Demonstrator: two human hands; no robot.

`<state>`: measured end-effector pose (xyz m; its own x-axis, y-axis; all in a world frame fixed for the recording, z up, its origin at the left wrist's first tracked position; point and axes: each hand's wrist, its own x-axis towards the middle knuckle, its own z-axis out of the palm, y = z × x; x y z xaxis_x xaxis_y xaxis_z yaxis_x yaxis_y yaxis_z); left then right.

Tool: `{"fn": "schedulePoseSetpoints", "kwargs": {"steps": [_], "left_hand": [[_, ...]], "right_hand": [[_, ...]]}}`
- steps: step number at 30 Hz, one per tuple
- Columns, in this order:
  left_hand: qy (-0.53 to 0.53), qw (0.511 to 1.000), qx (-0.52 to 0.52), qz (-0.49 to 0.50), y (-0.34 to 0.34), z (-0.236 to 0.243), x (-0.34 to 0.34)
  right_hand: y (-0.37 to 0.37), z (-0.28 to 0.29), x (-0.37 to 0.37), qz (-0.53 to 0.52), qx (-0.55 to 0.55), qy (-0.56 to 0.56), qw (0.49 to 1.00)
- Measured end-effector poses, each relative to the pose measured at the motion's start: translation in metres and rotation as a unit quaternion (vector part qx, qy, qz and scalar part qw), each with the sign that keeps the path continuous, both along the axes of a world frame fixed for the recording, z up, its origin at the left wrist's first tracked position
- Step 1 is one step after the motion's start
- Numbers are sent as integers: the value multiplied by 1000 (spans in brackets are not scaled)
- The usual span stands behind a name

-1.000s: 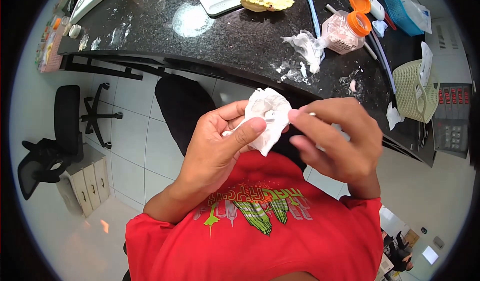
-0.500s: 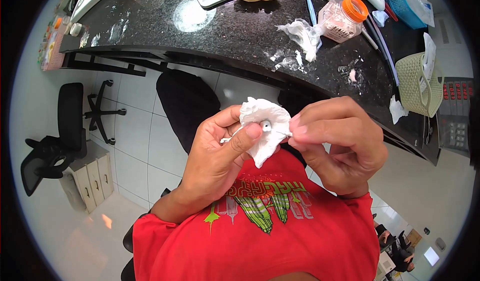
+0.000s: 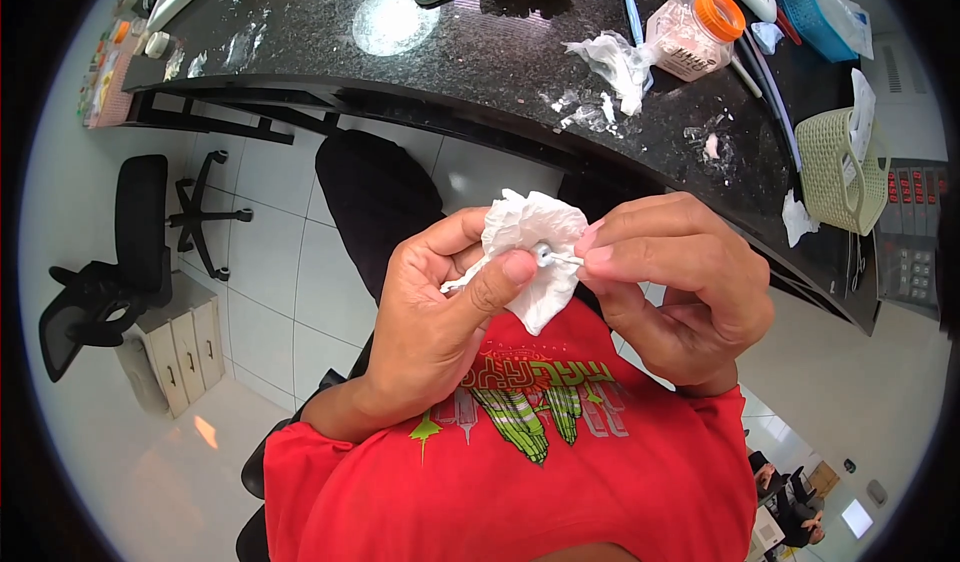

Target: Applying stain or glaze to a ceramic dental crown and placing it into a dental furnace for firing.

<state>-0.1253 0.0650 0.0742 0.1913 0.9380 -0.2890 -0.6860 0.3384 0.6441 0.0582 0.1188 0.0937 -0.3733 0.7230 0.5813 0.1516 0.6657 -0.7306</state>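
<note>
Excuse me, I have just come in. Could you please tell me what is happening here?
A person in a red shirt is working with both hands. The left hand holds a crumpled white tissue with a small whitish piece at its middle. The right hand pinches a thin white stick, its end at that piece; whether it touches is unclear. Beyond, an orange-lidded jar stands open on the dark counter.

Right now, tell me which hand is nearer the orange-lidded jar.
Right. The right hand is almost straight below the jar in the view; the left hand is farther off, below it and to the left.
</note>
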Motion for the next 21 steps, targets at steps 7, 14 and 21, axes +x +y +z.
{"fn": "schedulePoseSetpoints", "kwargs": {"steps": [7, 14, 21], "left_hand": [[9, 1000, -2, 6, -1, 5, 3], [21, 1000, -1, 4, -2, 5, 2], [50, 999, 20, 7, -4, 6, 2]], "right_hand": [[0, 0, 0, 8, 5, -5, 1000], [0, 0, 1, 13, 16, -19, 1000], [-1, 3, 1, 1, 28, -26, 999]]}}
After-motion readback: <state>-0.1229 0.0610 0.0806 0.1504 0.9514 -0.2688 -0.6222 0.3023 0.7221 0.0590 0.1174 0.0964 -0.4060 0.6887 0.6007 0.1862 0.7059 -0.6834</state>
